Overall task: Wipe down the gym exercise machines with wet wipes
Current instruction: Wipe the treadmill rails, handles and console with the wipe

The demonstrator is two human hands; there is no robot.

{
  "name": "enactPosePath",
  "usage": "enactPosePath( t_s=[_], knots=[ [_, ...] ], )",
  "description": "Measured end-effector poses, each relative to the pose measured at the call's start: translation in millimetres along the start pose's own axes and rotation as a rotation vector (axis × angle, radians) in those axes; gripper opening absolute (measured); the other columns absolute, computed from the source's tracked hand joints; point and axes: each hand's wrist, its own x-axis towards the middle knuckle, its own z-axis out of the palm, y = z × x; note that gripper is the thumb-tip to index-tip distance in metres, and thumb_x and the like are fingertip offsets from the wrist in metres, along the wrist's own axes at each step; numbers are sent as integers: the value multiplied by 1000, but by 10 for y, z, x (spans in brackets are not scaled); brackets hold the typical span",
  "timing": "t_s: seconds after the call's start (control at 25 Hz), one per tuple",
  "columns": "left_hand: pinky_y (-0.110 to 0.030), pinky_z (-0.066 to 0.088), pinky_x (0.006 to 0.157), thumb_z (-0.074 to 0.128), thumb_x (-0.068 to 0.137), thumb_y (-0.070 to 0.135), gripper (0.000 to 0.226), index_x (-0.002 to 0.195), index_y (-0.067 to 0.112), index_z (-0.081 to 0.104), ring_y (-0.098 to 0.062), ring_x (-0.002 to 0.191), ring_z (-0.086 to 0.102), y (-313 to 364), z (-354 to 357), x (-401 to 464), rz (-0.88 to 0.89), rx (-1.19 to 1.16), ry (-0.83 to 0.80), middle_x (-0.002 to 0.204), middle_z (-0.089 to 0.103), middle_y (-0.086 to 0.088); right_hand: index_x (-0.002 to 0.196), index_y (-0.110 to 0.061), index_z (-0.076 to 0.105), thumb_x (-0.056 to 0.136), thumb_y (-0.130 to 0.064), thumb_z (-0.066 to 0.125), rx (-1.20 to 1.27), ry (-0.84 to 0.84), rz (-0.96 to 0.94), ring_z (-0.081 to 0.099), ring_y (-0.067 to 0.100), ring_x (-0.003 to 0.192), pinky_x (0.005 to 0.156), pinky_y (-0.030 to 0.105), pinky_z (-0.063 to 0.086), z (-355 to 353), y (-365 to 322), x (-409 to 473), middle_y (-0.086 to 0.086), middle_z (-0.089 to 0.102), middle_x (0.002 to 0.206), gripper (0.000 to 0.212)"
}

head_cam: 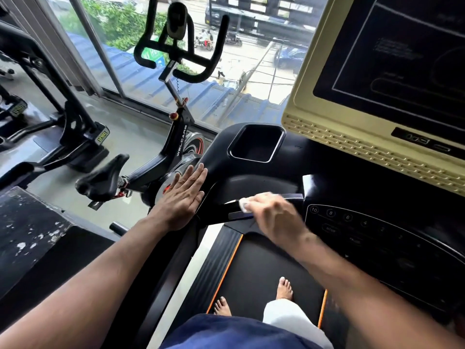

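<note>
Right hand (pixel 274 215) clamped round a white wet wipe (pixel 243 204) on the treadmill's black handlebar (pixel 292 196) — left hand (pixel 182 197) flat, fingers straight, against the console's side (pixel 216 157).

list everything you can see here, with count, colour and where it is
treadmill: one, black with orange belt edging, underfoot and ahead
treadmill screen: one, dark in a cream frame, upper right
cup holder: one, black, console left of screen
handlebar: one, black, below the console
wet wipe: one, white, on the handlebar
spin bike: one, black with red knobs, by the window
window: glass, street beyond
feet: two, bare, on the belt
left hand: flat against the console's side
right hand: holds the wipe
</note>
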Motion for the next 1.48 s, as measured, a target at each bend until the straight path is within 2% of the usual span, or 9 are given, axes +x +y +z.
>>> enactPosePath(
  t_s=[0.2,0.36,0.52,0.6,0.72,0.84,1.08,1.24,1.48],
  knots=[
    [-31,-12,128,7,95,60,77,165,28,-5,-2,155,-21,-22,12,2,33,14,-15,170,-19,16,90,-17,70,85,-7,73,-116,213,239,67,29,75,76,42,53,-375,479,-289,3,70,79,12],
    [-33,-4,130,13,99,57,75,165,22,0,-5,157,-17,-57,44,8,66,-28,9,172,-13,10,101,-15,78,92,-13,72,281,375,269,62,14,82,81,27,49,-156,-30,-524,-8,71,89,11],
    [-36,1,131,20,100,55,75,166,21,6,-4,158,-13,-56,56,9,70,-56,38,173,-6,10,94,-19,75,97,-7,66,1354,451,1233,67,23,87,76,33,53,419,-547,-681,1,75,87,15],
    [-40,5,131,23,101,54,75,166,21,8,-4,158,-11,-82,50,19,68,-52,41,173,-4,10,90,-15,71,99,-5,60,1705,624,1507,67,21,80,65,26,56,491,-631,-463,0,74,78,17],
    [-43,8,131,25,102,52,73,166,20,10,-5,159,-9,-110,77,11,77,-25,54,174,-1,7,83,-17,64,101,0,54,1862,930,1559,65,5,53,48,18,52,278,-570,-81,-8,68,62,27],
    [-41,7,131,28,103,50,73,166,17,12,-7,159,-7,-100,69,15,86,-19,63,174,1,5,84,-15,60,100,6,46,1957,980,1492,61,8,61,53,19,54,217,-508,-24,-1,63,73,30],
    [-42,8,131,29,104,48,71,167,19,13,-9,160,-5,-88,50,9,86,-21,69,174,3,5,71,-11,59,92,17,45,1901,409,1536,52,18,52,42,21,46,616,-983,323,-2,57,51,37],
    [-47,12,130,30,104,48,71,167,21,14,-9,160,-4,-93,67,0,89,-48,76,174,3,7,71,-14,61,93,5,53,1746,138,1420,53,22,64,55,26,38,889,-1273,440,-2,58,57,30],
    [-44,9,131,28,103,50,72,167,21,12,-7,159,-6,-93,56,2,84,-61,70,174,1,8,79,-9,63,101,11,36,2036,643,1446,63,7,50,44,16,49,502,-384,98,0,68,62,40]
  ],
)
